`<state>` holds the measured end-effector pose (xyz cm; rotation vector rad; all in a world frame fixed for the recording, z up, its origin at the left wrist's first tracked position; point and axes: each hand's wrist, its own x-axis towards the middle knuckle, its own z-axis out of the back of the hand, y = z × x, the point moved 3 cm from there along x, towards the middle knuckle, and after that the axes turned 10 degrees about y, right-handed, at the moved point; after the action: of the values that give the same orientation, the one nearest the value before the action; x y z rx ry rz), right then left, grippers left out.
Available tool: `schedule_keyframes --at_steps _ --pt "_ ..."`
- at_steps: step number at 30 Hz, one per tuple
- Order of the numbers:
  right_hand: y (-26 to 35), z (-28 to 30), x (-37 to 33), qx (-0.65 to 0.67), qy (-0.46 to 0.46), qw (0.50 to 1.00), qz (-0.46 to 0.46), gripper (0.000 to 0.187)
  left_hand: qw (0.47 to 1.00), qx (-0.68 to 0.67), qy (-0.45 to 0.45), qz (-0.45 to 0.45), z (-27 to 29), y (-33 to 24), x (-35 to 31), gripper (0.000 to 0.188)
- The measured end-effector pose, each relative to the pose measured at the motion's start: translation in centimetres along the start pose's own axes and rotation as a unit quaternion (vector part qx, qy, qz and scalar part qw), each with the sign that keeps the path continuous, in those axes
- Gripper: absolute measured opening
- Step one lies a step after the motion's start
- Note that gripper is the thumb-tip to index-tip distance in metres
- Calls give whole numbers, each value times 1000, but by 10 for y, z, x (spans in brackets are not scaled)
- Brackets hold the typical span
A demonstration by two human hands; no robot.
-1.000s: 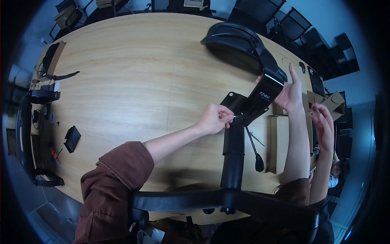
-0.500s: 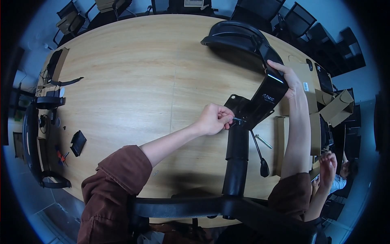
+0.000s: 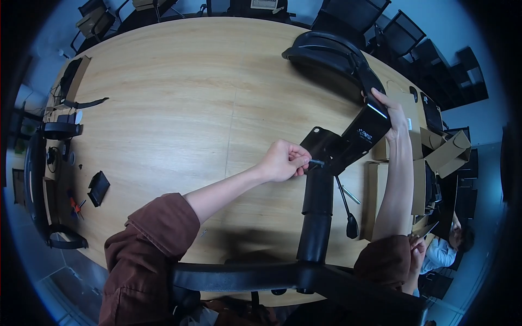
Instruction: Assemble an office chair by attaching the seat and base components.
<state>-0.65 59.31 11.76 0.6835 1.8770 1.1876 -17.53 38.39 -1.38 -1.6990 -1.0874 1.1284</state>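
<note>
From the pinched left hand (image 3: 283, 161) juts a screw (image 3: 317, 162), right hand (image 3: 396, 115) clasping a bracket (image 3: 363, 126).

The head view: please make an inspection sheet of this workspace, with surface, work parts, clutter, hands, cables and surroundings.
Surface: pale wood table with a seam.
Work parts: black base, column, plate, bracket, lever.
Clutter: black tray and orange tool at left; metal rod and cartons at right.
Left hand: pinches a small pin, perhaps a bolt, at the plate.
Right hand: grips the bracket.
Cables: dark coil at left, perhaps cable; too small to tell.
Surroundings: chairs beyond the table; another person at right.
</note>
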Motion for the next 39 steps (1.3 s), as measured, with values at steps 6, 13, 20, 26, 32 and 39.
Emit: schedule_keyframes --at_steps 6,13,20,26,32,39 --pt "-1 2 1 -16 -19 1000 -12 28 1000 17 11 8 3 0 7 12" --pt "1 -5 -4 -19 -17 1000 11 33 1000 -25 -10 -1 -1 11 8 14" --pt "4 -17 13 169 162 969 -74 65 999 1 40 14 -28 -4 2 22" --pt "6 -7 57 405 93 907 -64 57 962 261 16 -73 -40 -35 11 29" --pt "5 4 65 269 200 939 -80 31 960 264 -51 -78 -44 -22 10 28" --pt "6 4 67 225 185 952 -92 37 953 267 -106 -93 -53 -14 4 28"
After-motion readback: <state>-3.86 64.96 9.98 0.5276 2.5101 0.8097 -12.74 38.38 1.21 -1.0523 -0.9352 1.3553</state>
